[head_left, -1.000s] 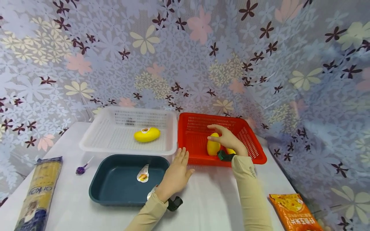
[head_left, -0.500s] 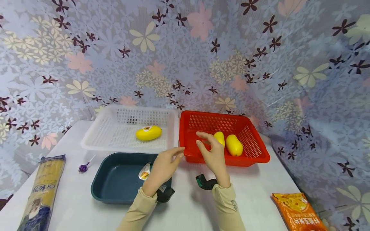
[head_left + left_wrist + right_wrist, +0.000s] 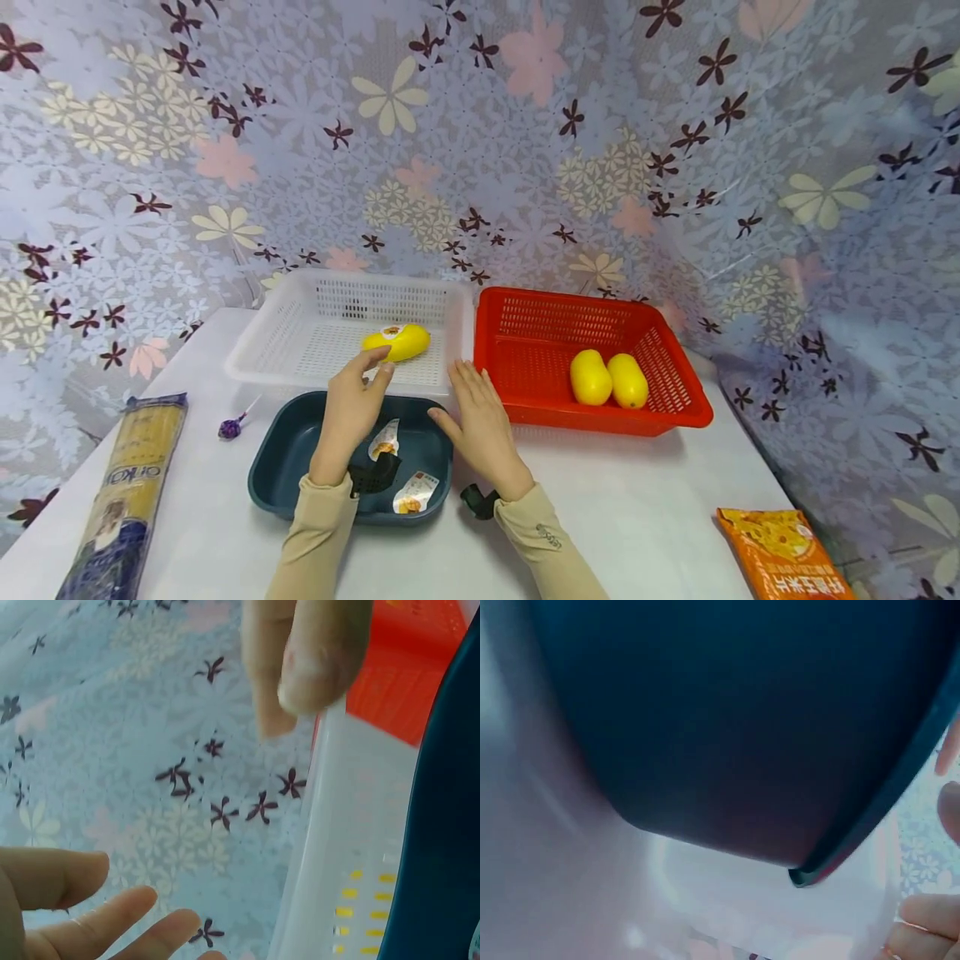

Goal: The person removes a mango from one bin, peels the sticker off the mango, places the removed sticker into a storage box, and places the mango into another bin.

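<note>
My left hand (image 3: pixel 351 412) is over the dark teal tray (image 3: pixel 262 479), with thumb and fingers loosely curved and holding nothing. Its fingertips are near a yellow mango (image 3: pixel 408 342) with a round sticker in the white basket (image 3: pixel 247 358). My right hand (image 3: pixel 480 425) stretches its fingers to where the white basket meets the red basket (image 3: pixel 570 417); I cannot tell whether they touch. Two more mangoes (image 3: pixel 591 379) lie side by side in the red basket. Two paper labels (image 3: pixel 416 493) lie in the tray. The left wrist view shows fingers of the left hand (image 3: pixel 82 915).
A pack of noodles (image 3: pixel 120 492) lies at the left edge of the white table (image 3: pixel 637 508). Beside it is a purple lollipop (image 3: pixel 230 428). An orange snack bag (image 3: pixel 783 554) lies at the front right. A flowered cloth (image 3: pixel 420 167) hangs behind the baskets.
My right hand has left the mangoes in the red basket and moved left. My left hand has moved left over the tray, near the white basket's mango. The head view has shifted slightly.
</note>
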`<state>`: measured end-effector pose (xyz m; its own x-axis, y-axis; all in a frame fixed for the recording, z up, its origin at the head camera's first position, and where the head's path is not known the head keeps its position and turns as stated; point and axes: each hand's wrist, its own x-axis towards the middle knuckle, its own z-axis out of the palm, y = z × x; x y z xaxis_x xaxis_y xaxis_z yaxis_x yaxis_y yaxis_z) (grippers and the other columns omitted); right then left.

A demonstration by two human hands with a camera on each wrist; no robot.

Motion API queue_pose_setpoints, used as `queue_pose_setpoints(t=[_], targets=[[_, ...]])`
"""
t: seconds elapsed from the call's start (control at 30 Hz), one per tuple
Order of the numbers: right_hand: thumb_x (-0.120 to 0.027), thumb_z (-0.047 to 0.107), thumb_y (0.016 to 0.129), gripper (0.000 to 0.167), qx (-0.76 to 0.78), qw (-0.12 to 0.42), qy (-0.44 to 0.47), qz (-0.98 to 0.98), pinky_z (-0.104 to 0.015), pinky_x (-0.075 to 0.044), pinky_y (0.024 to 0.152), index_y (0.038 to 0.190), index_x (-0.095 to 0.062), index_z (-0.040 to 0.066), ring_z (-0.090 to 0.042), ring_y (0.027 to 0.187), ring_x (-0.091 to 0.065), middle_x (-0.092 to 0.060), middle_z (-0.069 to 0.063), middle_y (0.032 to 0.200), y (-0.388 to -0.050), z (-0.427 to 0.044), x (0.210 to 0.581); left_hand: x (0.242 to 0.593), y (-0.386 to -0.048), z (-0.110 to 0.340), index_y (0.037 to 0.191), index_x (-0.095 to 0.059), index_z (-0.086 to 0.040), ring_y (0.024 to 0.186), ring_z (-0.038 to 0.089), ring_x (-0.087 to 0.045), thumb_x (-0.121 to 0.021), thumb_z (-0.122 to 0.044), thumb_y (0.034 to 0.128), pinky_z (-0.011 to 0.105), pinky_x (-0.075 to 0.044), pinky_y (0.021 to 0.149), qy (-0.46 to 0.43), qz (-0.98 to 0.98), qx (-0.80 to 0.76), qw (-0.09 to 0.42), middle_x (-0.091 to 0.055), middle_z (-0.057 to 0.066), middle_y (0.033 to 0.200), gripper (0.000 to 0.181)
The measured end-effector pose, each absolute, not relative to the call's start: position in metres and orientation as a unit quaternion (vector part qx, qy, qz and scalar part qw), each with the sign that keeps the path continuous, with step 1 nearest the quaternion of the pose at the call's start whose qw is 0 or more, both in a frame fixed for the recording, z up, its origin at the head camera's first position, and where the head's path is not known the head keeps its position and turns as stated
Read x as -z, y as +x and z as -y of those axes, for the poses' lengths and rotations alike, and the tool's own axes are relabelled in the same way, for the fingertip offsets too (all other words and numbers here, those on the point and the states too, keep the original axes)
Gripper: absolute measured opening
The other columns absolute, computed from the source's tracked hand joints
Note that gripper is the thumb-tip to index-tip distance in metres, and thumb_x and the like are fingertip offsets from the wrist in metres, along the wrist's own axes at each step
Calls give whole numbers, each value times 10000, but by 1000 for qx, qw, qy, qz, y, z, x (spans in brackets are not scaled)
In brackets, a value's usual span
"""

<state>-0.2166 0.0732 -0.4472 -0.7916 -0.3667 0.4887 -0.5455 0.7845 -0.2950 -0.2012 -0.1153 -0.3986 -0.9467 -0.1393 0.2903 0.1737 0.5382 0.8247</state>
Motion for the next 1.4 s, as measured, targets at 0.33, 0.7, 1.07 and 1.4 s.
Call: queue_pose_setpoints(t=[0.33,0.7,1.07,1.4], targets=[[-573,484,925,723,-125,224,249,934,-432,-261,1195,1441,-427,-2,-283,1423,-383,-425,-156,1507,-216,-70,458,398,-205,132,1432,-457,-89,1358,398,-411,-538,-230,992,542,-399,1072,9,861,492,126,-430,209,1477,469],[-587,457,927,690,-106,273,247,924,-418,-310,1173,1430,-449,6,-275,1398,-423,-469,-141,1480,-216,-68,464,375,-238,158,1537,-153,-12,1432,403,-296,-486,-281,1015,548,-288,1156,-20,835,548,41,-292,227,1557,675],[-653,239,909,431,-133,353,226,898,-405,-425,1083,1304,-615,70,-244,1267,-569,-625,-92,1327,-221,-63,467,344,-300,166,1560,-117,-77,1475,379,-202,-440,-303,1026,563,-227,1180,-55,788,613,-3,-177,207,1603,663],[-685,182,881,397,-134,342,189,911,-432,-420,1090,1238,-647,13,-284,1238,-590,-650,-145,1275,-220,-53,459,366,-335,166,1550,-165,-58,1484,400,-156,-414,-338,1029,545,-210,1192,-13,799,594,-97,-161,195,1611,642]])
